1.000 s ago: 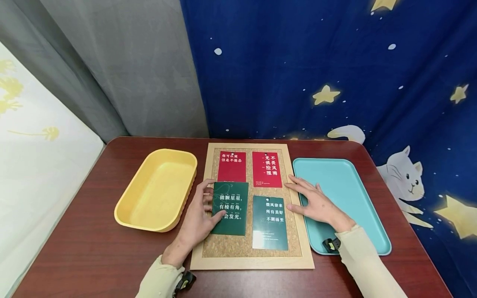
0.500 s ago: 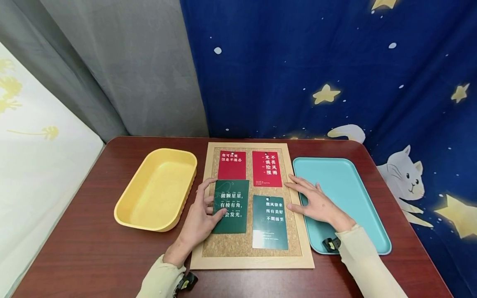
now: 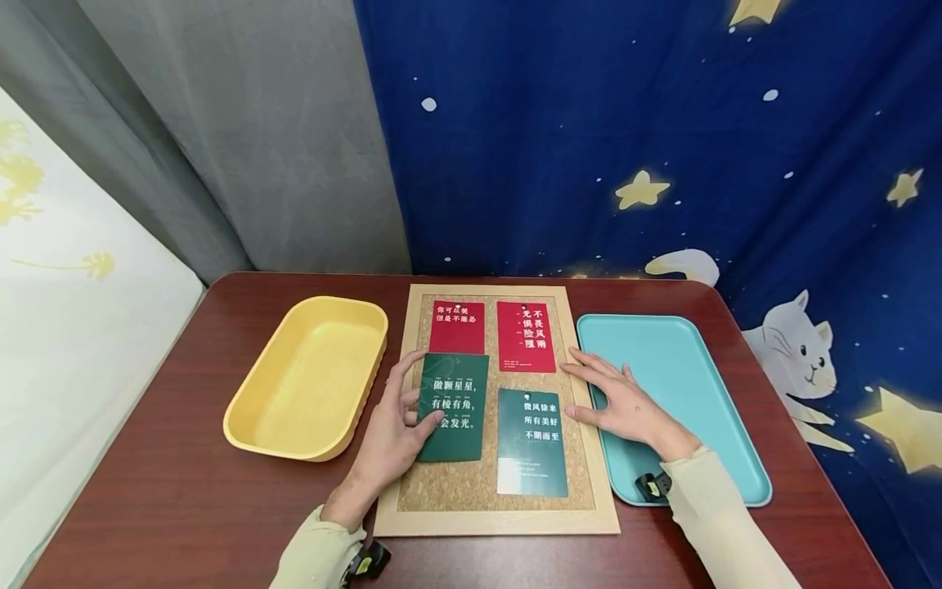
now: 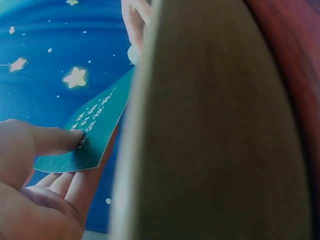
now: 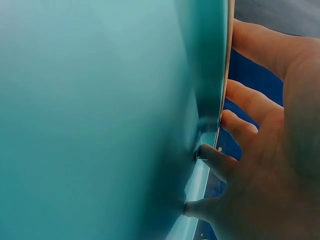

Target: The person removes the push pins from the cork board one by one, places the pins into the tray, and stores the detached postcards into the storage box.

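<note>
Card (image 3: 459, 405), green and thin, is pinched in the left hand (image 3: 393, 433): the thumb lies flat over the white print near the left edge, with fingers tucked beneath. It sits over the left half of the board (image 3: 496, 523), its top edge covering the foot of the left red card (image 3: 458, 329); I cannot tell whether its far edge meets the cork (image 3: 441, 491). The right hand (image 3: 625, 405) is empty, fingers loosely spread with their tips at the board's right edge, above the tray (image 3: 706, 417).

The card should be very light and springy, stiff enough to stay flat from 1 side hold, as it seems to do now with only a slight bow. Its face is probably smooth and a little slippery, its corners easy to crease; a soft pinch on the side margin suits it best, clear of the top.

The cork is tan and grainy inside a pale, square-edged wood frame. The pinned green card (image 3: 533, 446) throws back a glossy sheen; the right red card (image 3: 526, 337) looks flat. Small pins (image 3: 523, 307) top these 3. The yellow tub (image 3: 309, 384) is deep and round-cornered, the teal tray shallow and smooth, the table (image 3: 162, 409) reddish wood grain.
</note>
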`<state>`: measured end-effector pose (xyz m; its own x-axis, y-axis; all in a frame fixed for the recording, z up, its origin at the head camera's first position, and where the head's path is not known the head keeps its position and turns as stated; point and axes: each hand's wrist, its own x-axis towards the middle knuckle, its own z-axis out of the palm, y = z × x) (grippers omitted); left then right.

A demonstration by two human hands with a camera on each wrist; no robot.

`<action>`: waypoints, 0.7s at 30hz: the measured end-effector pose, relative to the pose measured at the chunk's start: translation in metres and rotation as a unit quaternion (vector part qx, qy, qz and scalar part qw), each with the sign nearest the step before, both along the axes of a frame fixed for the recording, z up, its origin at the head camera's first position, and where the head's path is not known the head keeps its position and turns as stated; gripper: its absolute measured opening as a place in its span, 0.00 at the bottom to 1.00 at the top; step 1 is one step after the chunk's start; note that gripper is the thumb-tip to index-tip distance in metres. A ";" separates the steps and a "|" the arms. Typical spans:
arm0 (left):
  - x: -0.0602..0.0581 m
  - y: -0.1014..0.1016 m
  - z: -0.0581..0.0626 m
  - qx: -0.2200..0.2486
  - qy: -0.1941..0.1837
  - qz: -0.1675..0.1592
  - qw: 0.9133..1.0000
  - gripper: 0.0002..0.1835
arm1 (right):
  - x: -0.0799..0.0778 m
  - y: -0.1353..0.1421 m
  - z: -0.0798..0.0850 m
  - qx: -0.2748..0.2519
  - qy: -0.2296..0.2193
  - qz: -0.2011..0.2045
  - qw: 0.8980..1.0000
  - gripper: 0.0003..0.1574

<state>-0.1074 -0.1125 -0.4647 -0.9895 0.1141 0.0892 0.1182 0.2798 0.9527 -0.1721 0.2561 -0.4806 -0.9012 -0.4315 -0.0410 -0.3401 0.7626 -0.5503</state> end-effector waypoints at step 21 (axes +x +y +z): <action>0.002 -0.006 0.011 0.053 -0.006 0.064 0.997 0.52 | 0.002 -0.001 0.000 -0.003 0.010 -0.003 1.000 0.47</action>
